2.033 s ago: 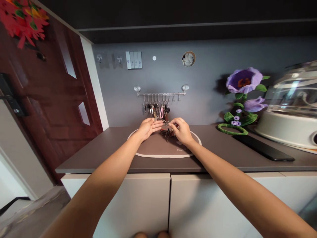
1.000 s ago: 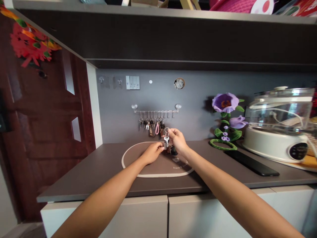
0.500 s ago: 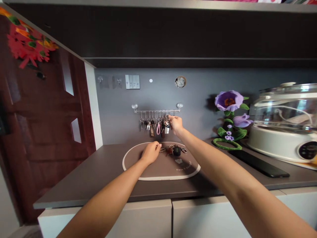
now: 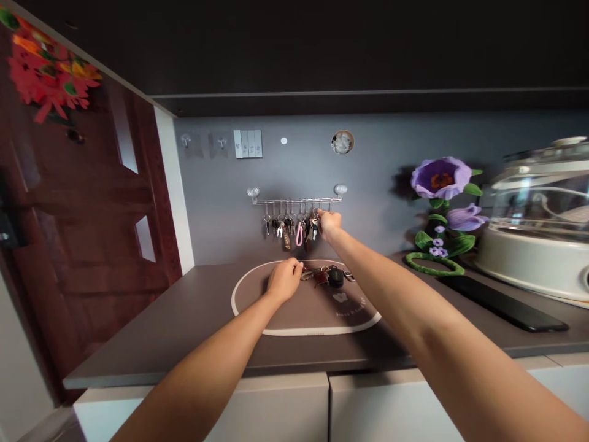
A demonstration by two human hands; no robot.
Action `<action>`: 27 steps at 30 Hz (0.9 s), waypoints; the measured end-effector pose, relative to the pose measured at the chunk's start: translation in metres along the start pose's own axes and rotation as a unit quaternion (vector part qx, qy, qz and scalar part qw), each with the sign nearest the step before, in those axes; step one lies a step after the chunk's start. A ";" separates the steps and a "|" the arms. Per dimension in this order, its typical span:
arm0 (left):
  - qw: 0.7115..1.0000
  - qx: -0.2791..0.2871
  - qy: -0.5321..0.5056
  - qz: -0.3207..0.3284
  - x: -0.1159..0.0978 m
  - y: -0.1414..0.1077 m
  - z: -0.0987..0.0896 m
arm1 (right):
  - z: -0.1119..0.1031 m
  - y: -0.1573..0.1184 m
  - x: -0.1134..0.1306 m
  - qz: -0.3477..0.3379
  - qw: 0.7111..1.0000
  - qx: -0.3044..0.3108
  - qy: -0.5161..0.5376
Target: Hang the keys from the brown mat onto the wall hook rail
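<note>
While the right hand [image 4: 330,224] reaches up to the wall, its fingers pinch narrowly at the ring of a small bunch of silver metal keys [image 4: 315,232], right there near the right end of the clear, slim hook rail [image 4: 297,201], above the bench's back edge. Light and stiff, these, by the look of them, but free to swing and jangle; the ring is the place to grip, since smooth blades could slip and turn.

Down below, the left hand [image 4: 284,279] sits half curled over the brown oval mat with a pale rim [image 4: 304,314], towards the back edge of the grey-brown bench [image 4: 197,307]; whether it holds anything, one cannot tell. Just beside it, a rounded black fob [image 4: 335,277] lies by the mat's far rim, compact and probably easiest held by its sides.
</note>
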State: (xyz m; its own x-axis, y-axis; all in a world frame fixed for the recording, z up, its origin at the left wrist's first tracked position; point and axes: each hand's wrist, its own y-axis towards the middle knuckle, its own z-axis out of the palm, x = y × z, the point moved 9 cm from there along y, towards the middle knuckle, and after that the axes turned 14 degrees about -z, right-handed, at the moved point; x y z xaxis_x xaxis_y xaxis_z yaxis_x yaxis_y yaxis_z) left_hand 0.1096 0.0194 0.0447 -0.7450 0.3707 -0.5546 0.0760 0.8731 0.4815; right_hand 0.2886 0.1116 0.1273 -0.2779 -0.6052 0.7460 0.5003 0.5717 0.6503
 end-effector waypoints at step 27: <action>0.999 0.005 0.024 -0.025 0.006 0.002 0.001 | -0.001 -0.016 -0.014 0.032 0.996 0.055 0.059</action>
State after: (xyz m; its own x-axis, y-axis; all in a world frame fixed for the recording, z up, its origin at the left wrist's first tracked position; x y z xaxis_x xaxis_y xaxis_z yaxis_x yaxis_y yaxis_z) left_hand 0.1059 0.0239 0.0422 -0.7787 0.3108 -0.5450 0.0445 0.8938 0.4462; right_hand 0.2850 0.1106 0.1062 -0.1478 -0.6228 0.7683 0.4193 0.6641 0.6190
